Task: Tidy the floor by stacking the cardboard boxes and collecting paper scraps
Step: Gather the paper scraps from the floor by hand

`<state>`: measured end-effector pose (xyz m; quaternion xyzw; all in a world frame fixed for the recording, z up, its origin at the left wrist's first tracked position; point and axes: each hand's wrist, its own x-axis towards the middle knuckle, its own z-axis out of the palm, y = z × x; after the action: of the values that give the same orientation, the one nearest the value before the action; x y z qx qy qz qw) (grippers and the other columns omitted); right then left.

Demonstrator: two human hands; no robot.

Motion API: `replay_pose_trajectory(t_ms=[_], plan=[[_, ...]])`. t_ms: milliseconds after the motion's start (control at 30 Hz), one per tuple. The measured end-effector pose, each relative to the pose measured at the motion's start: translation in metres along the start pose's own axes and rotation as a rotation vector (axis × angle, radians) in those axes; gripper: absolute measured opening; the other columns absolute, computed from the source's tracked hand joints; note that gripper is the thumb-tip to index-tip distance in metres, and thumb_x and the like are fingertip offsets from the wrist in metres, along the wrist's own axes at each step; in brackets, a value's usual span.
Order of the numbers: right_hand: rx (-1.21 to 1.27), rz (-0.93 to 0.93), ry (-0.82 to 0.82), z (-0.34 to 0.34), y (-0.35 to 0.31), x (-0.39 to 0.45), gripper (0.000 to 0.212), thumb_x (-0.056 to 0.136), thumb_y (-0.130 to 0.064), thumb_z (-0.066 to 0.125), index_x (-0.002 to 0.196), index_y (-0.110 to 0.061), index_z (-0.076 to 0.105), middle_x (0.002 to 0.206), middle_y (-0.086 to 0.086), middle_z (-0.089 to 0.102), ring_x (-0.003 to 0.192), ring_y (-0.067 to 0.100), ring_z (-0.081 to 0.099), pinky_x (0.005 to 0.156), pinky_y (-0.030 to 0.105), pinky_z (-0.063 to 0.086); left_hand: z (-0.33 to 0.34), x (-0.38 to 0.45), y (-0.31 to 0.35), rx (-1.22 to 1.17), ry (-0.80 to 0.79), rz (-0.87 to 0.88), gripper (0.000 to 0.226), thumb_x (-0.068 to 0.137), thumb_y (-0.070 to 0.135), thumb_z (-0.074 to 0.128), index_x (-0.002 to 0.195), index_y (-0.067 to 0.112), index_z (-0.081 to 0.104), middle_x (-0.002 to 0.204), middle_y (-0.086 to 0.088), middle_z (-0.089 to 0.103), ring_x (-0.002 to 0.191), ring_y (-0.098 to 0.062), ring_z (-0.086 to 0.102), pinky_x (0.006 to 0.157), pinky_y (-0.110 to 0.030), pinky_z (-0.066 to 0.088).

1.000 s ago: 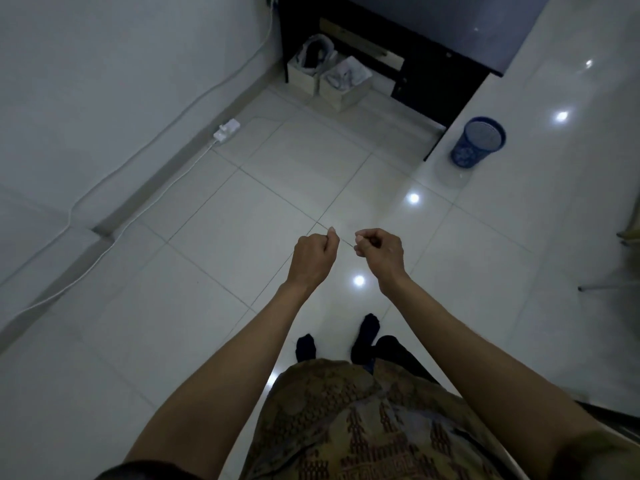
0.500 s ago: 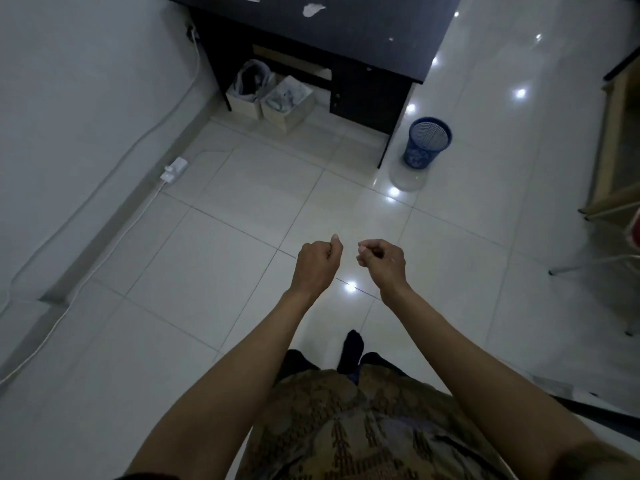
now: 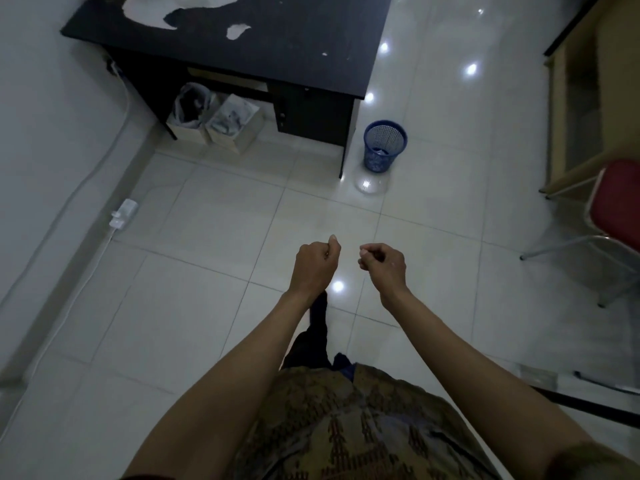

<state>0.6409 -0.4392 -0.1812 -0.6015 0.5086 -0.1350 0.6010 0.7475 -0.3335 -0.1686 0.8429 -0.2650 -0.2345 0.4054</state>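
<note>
Presently, the person is walking forward across the pale glossy tiled floor (image 3: 194, 271), and the view has advanced since a second ago: the black rectangular counter (image 3: 277, 46) with its peeled white patches, the two open tan cardboard boxes (image 3: 214, 126) and the blue mesh plastic wastebasket (image 3: 384, 145) are all sitting nearer and lower in frame than before. The boxes are standing side by side under the counter, touching, not stacked; each is holding crumpled pale material, of a kind that cannot be told.

The left hand (image 3: 313, 268) is closing into a loose fist, thumb pressed on the forefinger; the right hand (image 3: 382, 265) is curling likewise, its grip pinched at the fingertips. A thin strand seemed to be running between them earlier; it is not discernible now, so what either grip is holding cannot be told.

In judgement, the person is carrying a small collected scrap towards the wastebasket, well apart ahead. No loose scraps are showing on the floor. Stacking is appearing not yet done.
</note>
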Motion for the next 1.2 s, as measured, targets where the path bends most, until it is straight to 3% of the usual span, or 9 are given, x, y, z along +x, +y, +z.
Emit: replay_pose_trajectory(t_ms=[500,900,1033,1200], plan=[[0.094,0.098,0.194,-0.006,-0.061,0.140,0.009,0.092,-0.008,0.063,0.095,-0.010,0.071,0.085,0.007,0.071,0.073,0.014,0.068,0.078,0.027,0.057,0.025,0.194,0.044,0.021,-0.170,0.101,0.062,0.103,0.031,0.037,0.045,0.009,0.035,0.042,-0.007,0.036,0.038,-0.013,0.029,0.045,-0.030,0.023],[0.108,0.171,0.161,-0.061,-0.089,0.268,0.010,0.092,-0.007,0.062,0.097,-0.009,0.071,0.086,0.006,0.071,0.074,0.014,0.067,0.078,0.026,0.057,0.099,0.306,0.104,0.077,-0.227,0.034,0.062,0.103,0.033,0.037,0.047,0.007,0.035,0.041,-0.004,0.034,0.037,-0.011,0.028,0.045,-0.030,0.023],[0.103,0.168,0.157,-0.086,-0.107,0.317,0.010,0.092,-0.006,0.063,0.096,-0.008,0.071,0.085,0.006,0.071,0.073,0.014,0.067,0.080,0.028,0.058,0.124,0.350,0.135,0.072,-0.199,0.054,0.064,0.103,0.033,0.038,0.049,-0.003,0.039,0.042,-0.008,0.038,0.037,-0.012,0.030,0.045,-0.031,0.024],[0.113,0.171,0.162,-0.104,-0.130,0.371,0.010,0.091,-0.009,0.063,0.097,-0.009,0.072,0.084,0.007,0.072,0.073,0.013,0.068,0.081,0.029,0.059,0.141,0.398,0.161,0.051,-0.180,0.078,0.063,0.104,0.030,0.039,0.047,0.003,0.039,0.040,-0.004,0.038,0.037,-0.012,0.032,0.044,-0.028,0.021]])
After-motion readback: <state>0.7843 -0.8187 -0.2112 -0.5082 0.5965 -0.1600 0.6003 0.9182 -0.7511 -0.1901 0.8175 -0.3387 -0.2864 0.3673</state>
